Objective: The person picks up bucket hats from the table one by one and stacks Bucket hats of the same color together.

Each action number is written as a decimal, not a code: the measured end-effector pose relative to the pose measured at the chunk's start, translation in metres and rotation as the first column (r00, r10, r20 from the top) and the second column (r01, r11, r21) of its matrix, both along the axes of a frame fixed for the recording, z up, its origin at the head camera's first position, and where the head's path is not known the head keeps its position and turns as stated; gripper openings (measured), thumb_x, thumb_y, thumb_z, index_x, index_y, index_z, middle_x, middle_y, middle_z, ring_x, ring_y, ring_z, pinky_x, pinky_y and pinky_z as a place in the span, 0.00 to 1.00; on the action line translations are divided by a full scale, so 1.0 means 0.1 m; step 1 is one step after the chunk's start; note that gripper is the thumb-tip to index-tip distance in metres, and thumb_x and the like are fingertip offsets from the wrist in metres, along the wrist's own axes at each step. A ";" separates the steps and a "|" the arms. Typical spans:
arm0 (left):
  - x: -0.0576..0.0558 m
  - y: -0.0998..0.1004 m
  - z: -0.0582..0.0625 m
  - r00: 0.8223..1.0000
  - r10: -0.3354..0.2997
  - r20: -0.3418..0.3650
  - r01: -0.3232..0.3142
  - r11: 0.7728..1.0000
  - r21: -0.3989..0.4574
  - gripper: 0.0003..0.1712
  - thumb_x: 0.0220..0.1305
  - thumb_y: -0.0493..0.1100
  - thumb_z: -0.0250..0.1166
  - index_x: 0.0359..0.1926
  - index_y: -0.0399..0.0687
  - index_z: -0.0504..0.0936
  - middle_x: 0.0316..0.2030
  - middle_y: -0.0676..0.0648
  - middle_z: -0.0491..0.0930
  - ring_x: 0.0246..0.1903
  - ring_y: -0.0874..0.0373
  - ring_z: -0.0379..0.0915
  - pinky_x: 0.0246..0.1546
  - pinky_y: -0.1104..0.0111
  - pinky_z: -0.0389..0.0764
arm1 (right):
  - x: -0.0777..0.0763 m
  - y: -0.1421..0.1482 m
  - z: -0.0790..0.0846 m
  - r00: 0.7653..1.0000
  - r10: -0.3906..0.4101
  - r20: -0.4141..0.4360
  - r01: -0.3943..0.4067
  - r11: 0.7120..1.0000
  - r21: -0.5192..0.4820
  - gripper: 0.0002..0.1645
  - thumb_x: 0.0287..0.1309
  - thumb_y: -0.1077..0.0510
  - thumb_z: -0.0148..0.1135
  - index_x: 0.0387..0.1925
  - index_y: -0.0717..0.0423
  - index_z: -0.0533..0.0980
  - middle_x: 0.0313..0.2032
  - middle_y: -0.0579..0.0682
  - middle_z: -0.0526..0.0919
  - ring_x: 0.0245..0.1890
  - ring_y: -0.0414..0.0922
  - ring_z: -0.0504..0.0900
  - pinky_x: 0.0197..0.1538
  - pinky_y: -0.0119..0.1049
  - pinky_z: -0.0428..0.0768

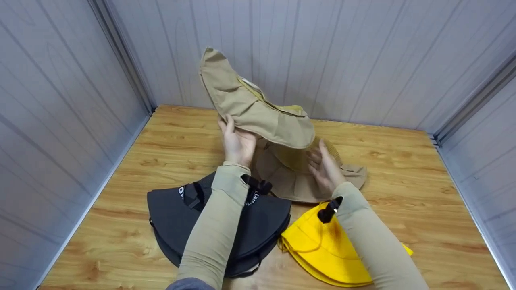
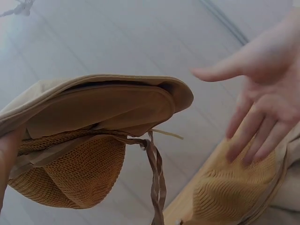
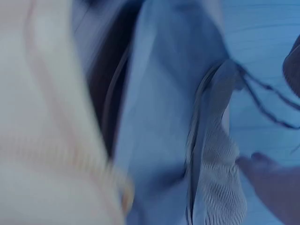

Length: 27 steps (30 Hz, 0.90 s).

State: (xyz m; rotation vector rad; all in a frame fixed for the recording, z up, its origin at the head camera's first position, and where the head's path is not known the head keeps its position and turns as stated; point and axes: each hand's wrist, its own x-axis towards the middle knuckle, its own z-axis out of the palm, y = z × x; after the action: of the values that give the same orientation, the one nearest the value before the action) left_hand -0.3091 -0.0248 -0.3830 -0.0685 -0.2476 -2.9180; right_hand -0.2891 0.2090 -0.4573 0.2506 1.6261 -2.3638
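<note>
My left hand (image 1: 238,145) grips a beige sun hat (image 1: 258,114) by its wide brim, thumb on one side and fingers on the other. The hat is raised and tilted in front of the back wall; its tan mesh crown (image 2: 79,173) and a hanging cord (image 2: 155,178) show in the left wrist view. My right hand (image 1: 326,167) has its fingers extended with nothing in them, over a second beige hat (image 1: 278,171) on the table. That hat's mesh crown (image 2: 234,194) lies below the right fingers. The right wrist view is blurred and bluish.
Front left on the wooden table (image 1: 121,225) lies a dark grey folded hat (image 1: 169,213) with straps and white lettering, partly under the left forearm. A yellow hat (image 1: 318,245) with a thin cord lies front right, under the right forearm. Pale panel walls (image 1: 363,60) enclose the table.
</note>
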 end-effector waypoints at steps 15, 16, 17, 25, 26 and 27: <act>0.29 0.29 -0.03 0.990 -0.133 -0.038 0.133 0.991 -0.010 0.12 0.80 0.46 0.37 0.59 0.63 0.59 0.56 0.52 0.66 0.57 0.58 0.64 0.60 0.63 0.65 | 0.00 -0.05 0.31 0.976 -0.168 0.138 0.217 0.749 -0.627 0.24 0.67 0.36 0.53 0.52 0.47 0.73 0.41 0.47 0.83 0.41 0.44 0.83 0.44 0.38 0.82; 0.30 0.30 -0.03 0.990 -0.138 -0.035 0.137 0.990 -0.007 0.11 0.80 0.45 0.37 0.58 0.63 0.59 0.55 0.52 0.66 0.55 0.59 0.65 0.58 0.65 0.66 | 0.02 -0.04 0.31 0.975 -0.181 0.129 0.222 0.762 -0.609 0.20 0.69 0.38 0.53 0.52 0.45 0.72 0.39 0.47 0.84 0.38 0.44 0.83 0.42 0.37 0.82; 0.31 0.31 -0.03 0.989 -0.143 -0.032 0.143 0.990 -0.005 0.11 0.80 0.45 0.37 0.57 0.63 0.59 0.55 0.53 0.66 0.54 0.59 0.66 0.57 0.66 0.66 | 0.02 -0.03 0.31 0.973 -0.197 0.120 0.229 0.769 -0.597 0.17 0.70 0.41 0.53 0.51 0.45 0.72 0.38 0.47 0.84 0.36 0.44 0.84 0.40 0.37 0.82; 0.33 0.31 -0.04 0.982 -0.186 0.030 0.186 0.983 0.007 0.28 0.80 0.45 0.38 0.74 0.68 0.44 0.66 0.54 0.60 0.62 0.59 0.60 0.65 0.67 0.60 | 0.06 0.05 0.37 0.973 -0.230 0.012 0.202 0.832 -0.517 0.17 0.73 0.58 0.49 0.33 0.60 0.82 0.30 0.52 0.87 0.30 0.44 0.88 0.37 0.34 0.85; 0.33 0.31 -0.04 0.981 -0.189 0.039 0.189 0.982 0.008 0.31 0.80 0.45 0.39 0.76 0.70 0.40 0.69 0.54 0.58 0.64 0.59 0.58 0.67 0.66 0.58 | 0.07 0.05 0.38 0.972 -0.237 -0.006 0.203 0.847 -0.491 0.18 0.73 0.60 0.49 0.32 0.60 0.82 0.30 0.52 0.87 0.30 0.44 0.88 0.37 0.33 0.85; 0.32 0.30 -0.04 0.980 -0.192 0.046 0.192 0.981 0.007 0.33 0.80 0.44 0.39 0.77 0.71 0.37 0.71 0.54 0.56 0.65 0.59 0.57 0.68 0.66 0.57 | 0.07 0.06 0.38 0.969 -0.246 -0.022 0.208 0.860 -0.466 0.18 0.73 0.61 0.48 0.31 0.60 0.82 0.29 0.52 0.87 0.30 0.43 0.88 0.38 0.32 0.85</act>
State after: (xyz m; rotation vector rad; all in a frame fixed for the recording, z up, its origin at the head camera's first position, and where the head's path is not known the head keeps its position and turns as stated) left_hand -0.2771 0.0052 -0.3870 -0.0248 -0.2589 -3.1146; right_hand -0.2817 0.2155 -0.4190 0.2630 1.0548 -2.8884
